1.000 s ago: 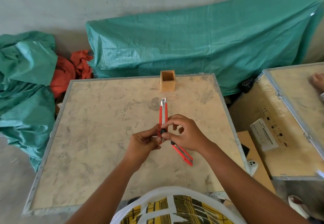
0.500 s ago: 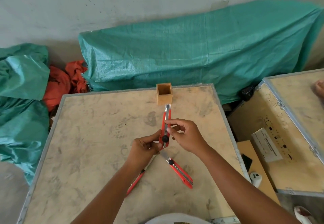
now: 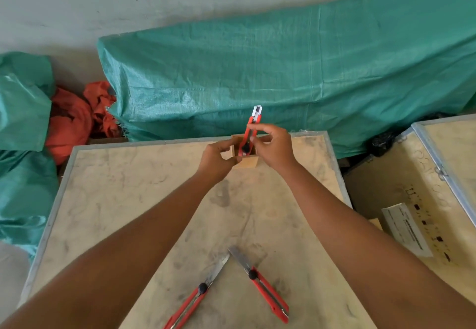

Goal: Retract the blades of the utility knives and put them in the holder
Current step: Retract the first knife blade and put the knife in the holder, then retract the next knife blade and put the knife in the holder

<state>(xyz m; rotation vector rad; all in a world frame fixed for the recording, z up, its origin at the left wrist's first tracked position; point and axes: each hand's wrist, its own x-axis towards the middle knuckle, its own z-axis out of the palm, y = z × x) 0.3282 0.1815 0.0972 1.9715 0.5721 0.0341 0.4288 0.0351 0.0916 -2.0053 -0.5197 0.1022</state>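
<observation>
My right hand (image 3: 273, 148) pinches a red utility knife (image 3: 251, 130) that stands nearly upright, its lower end inside the small wooden holder (image 3: 247, 162) at the table's far edge. Its blade looks retracted, with only the metal tip showing on top. My left hand (image 3: 219, 160) grips the holder's left side. Two more red utility knives lie near the front of the table with their blades out: one on the left (image 3: 195, 297) and one on the right (image 3: 268, 290), blade tips nearly meeting.
The table (image 3: 116, 212) is a pale board with a metal rim. Green tarpaulin (image 3: 283, 76) covers things behind it, with orange cloth (image 3: 77, 117) at the left. A wooden crate (image 3: 422, 200) with a white box (image 3: 404, 228) stands at the right.
Both hands have carried the knife away from me to the holder and lowered its end into it. My left hand has shifted from the knife to the holder.
</observation>
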